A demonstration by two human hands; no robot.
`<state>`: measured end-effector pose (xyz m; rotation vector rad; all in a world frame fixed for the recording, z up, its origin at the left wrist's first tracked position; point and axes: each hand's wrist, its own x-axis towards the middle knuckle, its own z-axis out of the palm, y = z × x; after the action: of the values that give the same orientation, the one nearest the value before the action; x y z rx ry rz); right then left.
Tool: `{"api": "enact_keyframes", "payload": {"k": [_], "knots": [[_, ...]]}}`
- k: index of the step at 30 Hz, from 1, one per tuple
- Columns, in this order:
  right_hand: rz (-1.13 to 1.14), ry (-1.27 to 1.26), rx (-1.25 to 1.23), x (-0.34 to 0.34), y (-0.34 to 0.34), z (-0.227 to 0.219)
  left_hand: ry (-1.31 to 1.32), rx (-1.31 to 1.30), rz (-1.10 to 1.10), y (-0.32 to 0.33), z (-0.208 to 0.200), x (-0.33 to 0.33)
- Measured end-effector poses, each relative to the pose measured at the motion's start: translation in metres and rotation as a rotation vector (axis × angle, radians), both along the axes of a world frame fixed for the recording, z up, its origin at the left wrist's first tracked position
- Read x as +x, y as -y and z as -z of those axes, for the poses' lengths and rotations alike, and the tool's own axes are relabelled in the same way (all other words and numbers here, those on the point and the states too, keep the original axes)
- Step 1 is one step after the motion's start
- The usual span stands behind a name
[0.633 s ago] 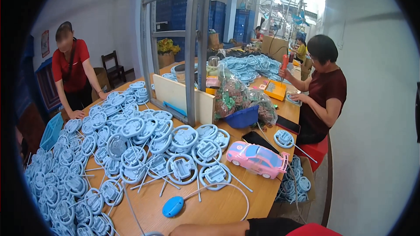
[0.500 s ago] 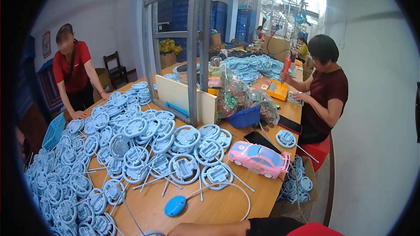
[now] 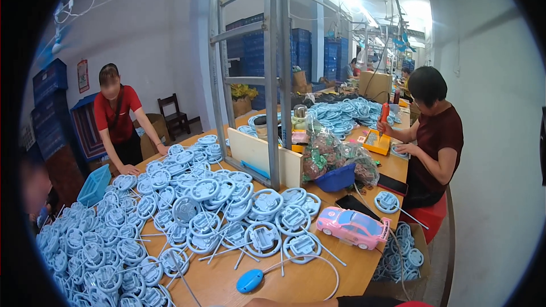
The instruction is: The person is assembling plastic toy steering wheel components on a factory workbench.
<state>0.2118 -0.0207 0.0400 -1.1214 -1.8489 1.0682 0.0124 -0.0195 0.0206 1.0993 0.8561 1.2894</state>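
Only a thin strip of my right hand (image 3: 260, 303) and forearm shows at the bottom edge; its fingers are cut off below. My left hand is out of view. Just above my right arm lies a blue mouse-shaped piece (image 3: 249, 280), with a pale cord looping right. A thin grey rod (image 3: 185, 278) slants down to the bottom edge left of my arm; I cannot tell what holds it. Many light blue toy steering wheels (image 3: 263, 239) with thin stalks are heaped on the left and middle of the wooden table (image 3: 290, 280). A pink toy car (image 3: 352, 227) stands on the right.
A metal frame (image 3: 274, 108) rises behind a pale board (image 3: 264, 156). Bagged parts (image 3: 324, 153), a dark blue tray (image 3: 335, 178) and phones stand beyond the car. One co-worker (image 3: 435, 131) holds a red tool at right; another (image 3: 118, 119) leans on the table at left.
The view has tilted up and turned slightly left, so the scene sits lower and farther right. My right arm has mostly dropped out below the edge.
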Motion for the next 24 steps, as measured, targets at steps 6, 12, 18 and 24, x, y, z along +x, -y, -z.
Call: {"api": "enact_keyframes", "payload": {"k": [6, 12, 18, 24], "knots": [[0.064, 0.176, 0.037, 0.014, -0.007, 0.006, -0.034, -0.12, 0.056, -0.011, 0.018, 0.007], [0.041, 0.249, 0.012, 0.01, 0.0, -0.014, -0.805, 0.337, 0.024, -0.016, 0.037, -0.024], [0.064, 0.223, 0.067, 0.007, 0.0, 0.001, -0.471, 0.19, -0.053, -0.011, 0.036, -0.02], [0.141, 0.312, 0.052, 0.009, -0.003, 0.0, -0.21, -0.056, 0.067, -0.004, -0.005, -0.004]]}}
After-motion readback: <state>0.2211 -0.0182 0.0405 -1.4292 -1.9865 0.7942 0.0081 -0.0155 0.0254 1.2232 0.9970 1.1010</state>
